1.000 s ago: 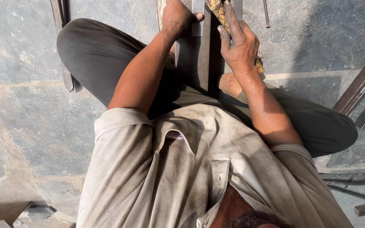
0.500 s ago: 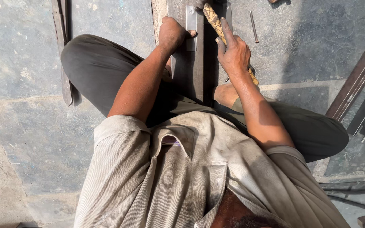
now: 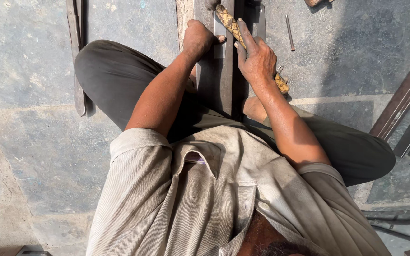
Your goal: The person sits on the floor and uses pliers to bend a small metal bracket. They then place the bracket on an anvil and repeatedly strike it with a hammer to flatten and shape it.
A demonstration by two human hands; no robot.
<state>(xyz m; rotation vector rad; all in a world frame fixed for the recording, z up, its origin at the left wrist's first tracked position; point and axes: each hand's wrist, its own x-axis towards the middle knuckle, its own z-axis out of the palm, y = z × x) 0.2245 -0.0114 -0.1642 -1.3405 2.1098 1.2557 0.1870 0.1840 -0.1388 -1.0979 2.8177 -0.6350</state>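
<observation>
Your right hand wraps the hammer's wooden handle while your left fist, fingers curled, pins the metal strip; a glancing blow could strike that thumb.

- Single head-worn view, looking steeply down over chest and crossed legs.
- Faces forward to stone floor ahead.
- Close range: torso fills lower frame, both hands near top edge.
- No second view for overlap.
</observation>
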